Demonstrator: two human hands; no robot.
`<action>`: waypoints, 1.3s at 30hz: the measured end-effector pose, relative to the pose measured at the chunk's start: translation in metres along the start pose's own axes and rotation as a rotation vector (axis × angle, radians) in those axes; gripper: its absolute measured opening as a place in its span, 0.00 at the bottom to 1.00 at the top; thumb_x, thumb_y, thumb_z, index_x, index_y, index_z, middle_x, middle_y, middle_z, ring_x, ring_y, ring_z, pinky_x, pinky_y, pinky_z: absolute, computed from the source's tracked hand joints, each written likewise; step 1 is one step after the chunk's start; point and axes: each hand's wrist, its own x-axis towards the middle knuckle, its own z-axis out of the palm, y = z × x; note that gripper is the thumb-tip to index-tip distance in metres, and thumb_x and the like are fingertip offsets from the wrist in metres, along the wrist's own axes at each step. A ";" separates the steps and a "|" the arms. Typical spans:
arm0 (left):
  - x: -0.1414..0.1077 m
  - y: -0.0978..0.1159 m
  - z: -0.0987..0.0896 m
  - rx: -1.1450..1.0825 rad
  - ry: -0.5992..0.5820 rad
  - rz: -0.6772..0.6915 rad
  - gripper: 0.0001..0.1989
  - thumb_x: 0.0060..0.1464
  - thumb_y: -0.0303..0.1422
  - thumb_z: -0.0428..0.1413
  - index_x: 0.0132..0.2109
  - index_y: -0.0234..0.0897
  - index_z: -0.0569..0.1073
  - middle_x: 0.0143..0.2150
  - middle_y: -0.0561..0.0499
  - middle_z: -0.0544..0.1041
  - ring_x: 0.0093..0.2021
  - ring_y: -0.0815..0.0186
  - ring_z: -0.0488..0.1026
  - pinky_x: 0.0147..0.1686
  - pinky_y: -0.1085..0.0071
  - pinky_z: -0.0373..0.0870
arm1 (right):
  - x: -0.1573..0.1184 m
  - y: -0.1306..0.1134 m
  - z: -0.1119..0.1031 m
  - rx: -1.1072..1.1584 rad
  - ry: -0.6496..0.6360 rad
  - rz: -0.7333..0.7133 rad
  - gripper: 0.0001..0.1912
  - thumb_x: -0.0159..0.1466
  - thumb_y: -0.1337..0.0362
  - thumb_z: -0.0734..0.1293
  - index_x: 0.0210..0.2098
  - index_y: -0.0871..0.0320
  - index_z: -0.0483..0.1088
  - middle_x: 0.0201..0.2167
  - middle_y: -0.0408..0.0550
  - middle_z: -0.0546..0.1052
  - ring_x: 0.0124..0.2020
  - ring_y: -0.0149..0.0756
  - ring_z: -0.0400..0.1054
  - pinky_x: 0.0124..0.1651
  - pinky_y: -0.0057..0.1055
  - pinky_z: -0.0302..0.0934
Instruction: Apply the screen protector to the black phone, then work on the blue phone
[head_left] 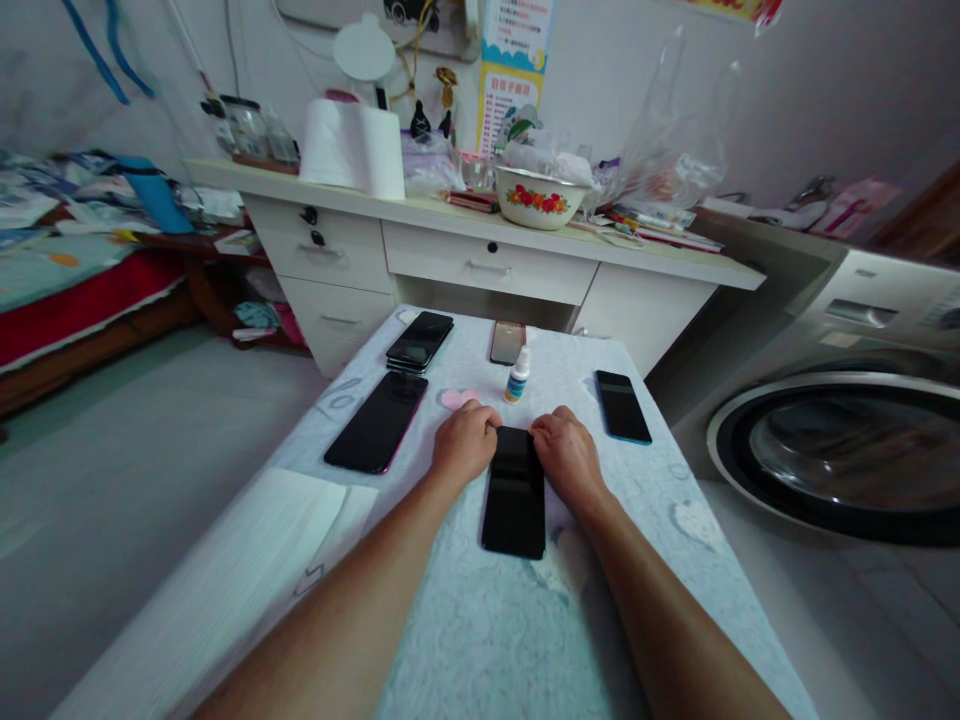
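A black smartphone (514, 505) lies screen up on the cloth-covered table, its long side pointing away from me. At its far left corner, my left hand (465, 442) is closed with the fingertips on the edge. My right hand (568, 452) pinches the far right corner in the same way. Just beyond the phone stands a small white bottle (517, 377) with a blue and yellow label. A pink heart-shaped piece (457, 399) lies flat beside my left fingers, partly covered by them.
On the left are a large pink-edged phone (379, 422) and a phone stack (421, 340). A gold phone (508, 342) lies at the far edge, a blue-edged phone (624, 407) at right. Beyond stand a white desk (480, 272) and a washing machine (862, 330).
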 end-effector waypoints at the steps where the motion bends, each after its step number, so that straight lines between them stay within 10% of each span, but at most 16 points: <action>1: 0.000 0.000 0.000 0.002 -0.001 -0.004 0.12 0.51 0.24 0.49 0.37 0.41 0.74 0.41 0.52 0.74 0.45 0.67 0.71 0.42 0.72 0.66 | 0.000 -0.001 0.001 0.001 -0.001 -0.009 0.11 0.65 0.65 0.61 0.35 0.56 0.75 0.35 0.47 0.71 0.36 0.33 0.67 0.39 0.26 0.56; 31: -0.001 -0.002 0.000 -0.021 -0.012 0.001 0.12 0.53 0.24 0.48 0.38 0.41 0.75 0.42 0.52 0.74 0.43 0.67 0.71 0.40 0.73 0.65 | -0.016 -0.015 -0.009 0.264 -0.254 -0.452 0.09 0.64 0.70 0.62 0.35 0.56 0.75 0.35 0.45 0.71 0.36 0.29 0.66 0.40 0.25 0.58; 39: 0.000 -0.002 0.001 -0.015 -0.023 -0.015 0.12 0.54 0.24 0.49 0.39 0.41 0.75 0.42 0.52 0.74 0.44 0.68 0.71 0.42 0.73 0.65 | -0.012 -0.018 -0.006 0.133 -0.195 -0.300 0.09 0.65 0.68 0.62 0.36 0.56 0.75 0.35 0.45 0.69 0.36 0.29 0.66 0.41 0.25 0.57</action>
